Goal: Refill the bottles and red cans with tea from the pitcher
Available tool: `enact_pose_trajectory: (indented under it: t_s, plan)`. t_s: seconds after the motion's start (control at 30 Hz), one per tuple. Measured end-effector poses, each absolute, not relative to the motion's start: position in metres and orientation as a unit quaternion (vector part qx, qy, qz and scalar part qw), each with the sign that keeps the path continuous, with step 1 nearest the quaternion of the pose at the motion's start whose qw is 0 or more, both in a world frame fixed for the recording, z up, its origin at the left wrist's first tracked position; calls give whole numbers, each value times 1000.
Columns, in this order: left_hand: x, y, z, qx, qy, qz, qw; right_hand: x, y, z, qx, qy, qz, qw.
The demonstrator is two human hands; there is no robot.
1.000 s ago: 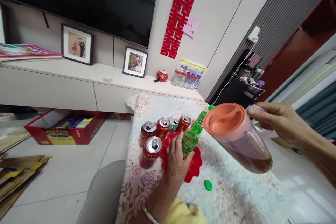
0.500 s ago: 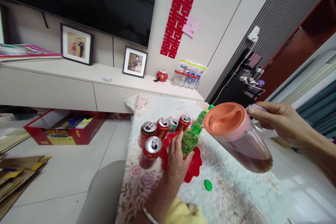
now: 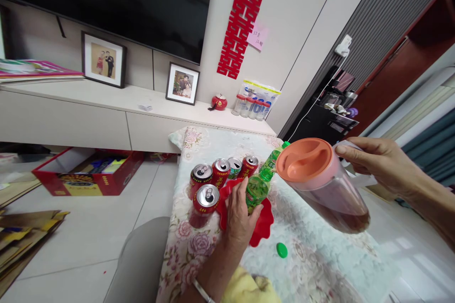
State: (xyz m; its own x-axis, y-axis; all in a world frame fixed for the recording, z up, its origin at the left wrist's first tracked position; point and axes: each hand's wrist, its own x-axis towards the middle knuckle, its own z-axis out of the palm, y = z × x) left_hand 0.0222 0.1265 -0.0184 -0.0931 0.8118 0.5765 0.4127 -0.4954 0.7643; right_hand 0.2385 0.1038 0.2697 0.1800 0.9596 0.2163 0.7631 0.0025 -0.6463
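My right hand is closed round the clear handle of a pitcher, which is tilted towards the left. An orange lid covers the pitcher, and brown liquid lies in its lower end. Its spout side is at the mouth of a green plastic bottle. My left hand wraps round that bottle, which stands over a red scalloped plate. Whether liquid is flowing I cannot make out. A green bottle cap lies on the cloth, and a second green bottle stands behind.
Several drink cans stand left of the plate on the flowered tablecloth. A yellow cloth lies at the near edge. Behind is a low cabinet with framed photos and jars. A red box sits on the floor.
Almost nothing differs. The pitcher stays tilted at the bottle, with its lower end and the right hand shifted very slightly. The left hand keeps its hold on the bottle.
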Motion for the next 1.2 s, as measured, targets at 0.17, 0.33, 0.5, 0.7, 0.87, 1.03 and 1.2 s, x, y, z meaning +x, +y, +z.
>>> enact_pose_trajectory:
  t_s: [0.17, 0.33, 0.5, 0.7, 0.87, 1.03, 1.2]
  plan:
    - [22, 127, -18, 652, 465, 573, 174, 239, 105, 268, -686, -629, 149, 335]
    - [22, 127, -18, 654, 463, 573, 172, 237, 105, 269, -687, -628, 147, 335]
    - [22, 126, -18, 649, 470, 570, 180, 239, 105, 269, -685, -632, 144, 332]
    - [21, 127, -17, 653, 471, 564, 183, 239, 105, 268, -686, -631, 148, 331]
    - [22, 127, -19, 651, 465, 572, 178, 236, 104, 270, -692, -625, 139, 334]
    - [22, 126, -19, 650, 467, 573, 176, 235, 104, 271, -693, -624, 143, 332]
    - [22, 126, -18, 649, 470, 570, 182, 235, 104, 272, -691, -625, 144, 333]
